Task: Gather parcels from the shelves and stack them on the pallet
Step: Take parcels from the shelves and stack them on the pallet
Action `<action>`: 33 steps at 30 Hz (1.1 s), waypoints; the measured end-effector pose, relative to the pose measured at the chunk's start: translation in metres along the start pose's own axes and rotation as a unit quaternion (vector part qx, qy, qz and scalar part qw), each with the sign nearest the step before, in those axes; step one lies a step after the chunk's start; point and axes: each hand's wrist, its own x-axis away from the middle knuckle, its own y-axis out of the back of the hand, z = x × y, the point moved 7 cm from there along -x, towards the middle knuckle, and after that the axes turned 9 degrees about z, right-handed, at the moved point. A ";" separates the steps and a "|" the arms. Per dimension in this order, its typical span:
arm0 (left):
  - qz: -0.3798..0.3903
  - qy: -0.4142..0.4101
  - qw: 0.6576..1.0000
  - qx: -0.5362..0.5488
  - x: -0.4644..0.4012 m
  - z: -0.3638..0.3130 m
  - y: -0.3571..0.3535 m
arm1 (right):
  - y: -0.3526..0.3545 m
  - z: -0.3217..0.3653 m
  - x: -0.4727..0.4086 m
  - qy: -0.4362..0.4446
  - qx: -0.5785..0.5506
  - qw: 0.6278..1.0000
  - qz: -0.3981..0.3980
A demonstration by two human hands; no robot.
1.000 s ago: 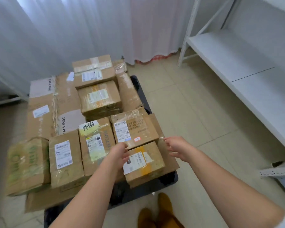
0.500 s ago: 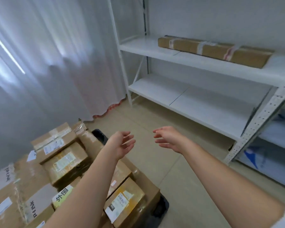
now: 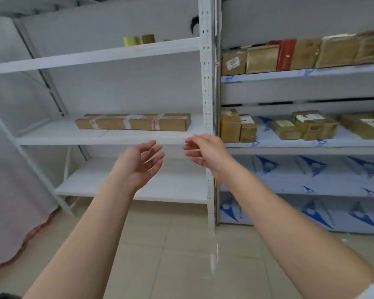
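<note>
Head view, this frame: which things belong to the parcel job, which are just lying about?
Job:
long flat parcel on white shelf
parcels, upper right shelf
parcels, middle right shelf
left hand, right hand, both empty

Lying about:
tape rolls, top shelf

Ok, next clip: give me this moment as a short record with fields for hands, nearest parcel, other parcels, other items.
left hand: empty, fingers relaxed, raised toward the shelves
right hand: empty, fingers loosely curled, beside the left
nearest parcel: long flat taped box lying alone on the white shelf, untouched
other parcels: small boxes on the right rack, two levels
other items: tape rolls on the upper white shelf
</note>
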 end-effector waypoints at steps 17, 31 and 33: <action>0.159 0.036 0.986 -0.038 -0.140 0.072 -0.341 | 0.345 0.082 -0.027 0.074 -0.009 0.983 -0.170; 0.163 0.133 0.976 -0.062 -0.377 0.120 -0.418 | 0.491 0.034 -0.202 -0.002 -0.029 0.969 -0.247; 0.170 0.155 0.970 -0.072 -0.406 0.140 -0.443 | 0.528 0.030 -0.212 -0.009 -0.030 0.959 -0.281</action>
